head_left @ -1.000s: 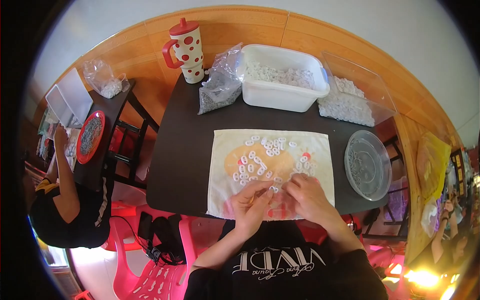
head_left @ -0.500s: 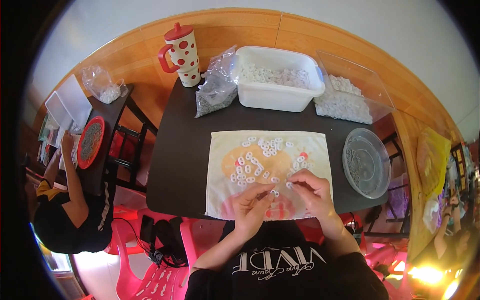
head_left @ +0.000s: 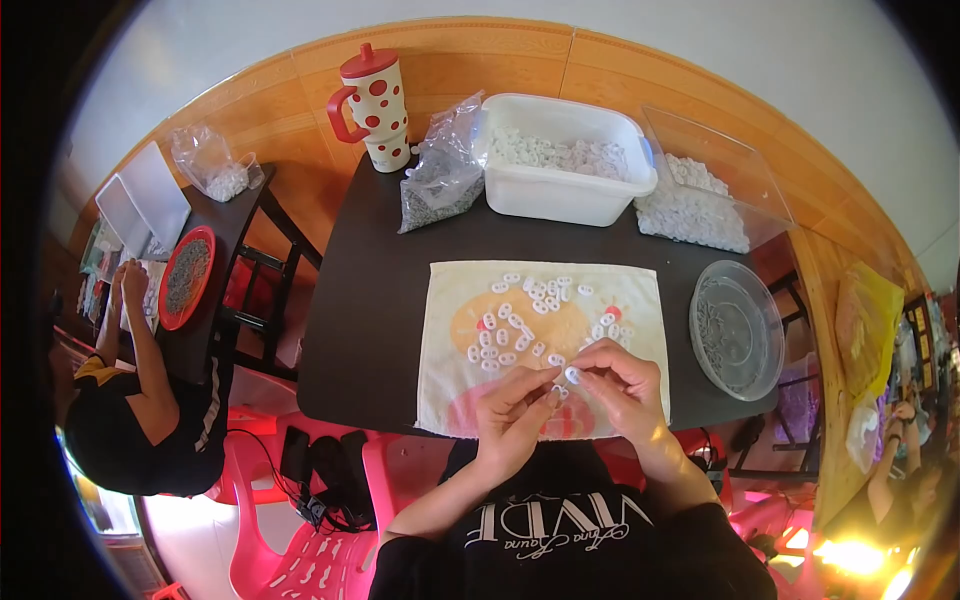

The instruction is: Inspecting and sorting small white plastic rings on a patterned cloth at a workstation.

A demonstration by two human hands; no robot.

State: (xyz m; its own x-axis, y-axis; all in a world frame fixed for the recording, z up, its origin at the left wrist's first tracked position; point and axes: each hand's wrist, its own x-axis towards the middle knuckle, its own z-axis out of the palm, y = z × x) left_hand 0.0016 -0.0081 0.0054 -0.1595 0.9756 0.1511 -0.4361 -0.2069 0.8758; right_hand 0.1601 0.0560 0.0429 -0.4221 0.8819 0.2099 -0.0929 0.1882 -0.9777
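Over the near part of a patterned cloth [head_left: 445, 390], both my hands work close together with fingers pinched. Between the thumb and forefinger of my right hand [head_left: 625, 385] is a small white two-hole plastic piece [head_left: 572, 375]. My left hand [head_left: 512, 412] nearly touches it from the other side. Another white piece [head_left: 561, 393] shows by the left thumb, and the fingers partly hide it. Several similar white oval pieces [head_left: 540, 292] lie loose on the cloth beyond my hands, with a smaller group near my right fingers.
Along the table's [head_left: 360, 330] back stand a spotted tumbler [head_left: 378, 110], a bag of grey bits [head_left: 440, 180], a white tub [head_left: 560, 195] and a clear box [head_left: 690, 215] of white pieces. A round clear container [head_left: 737, 330] is at right. Another person [head_left: 140, 400] works at left.
My hands have come together, the right one bringing its white piece left to the left fingertips. The view has shifted slightly. At left, the other person's hands have moved a little.
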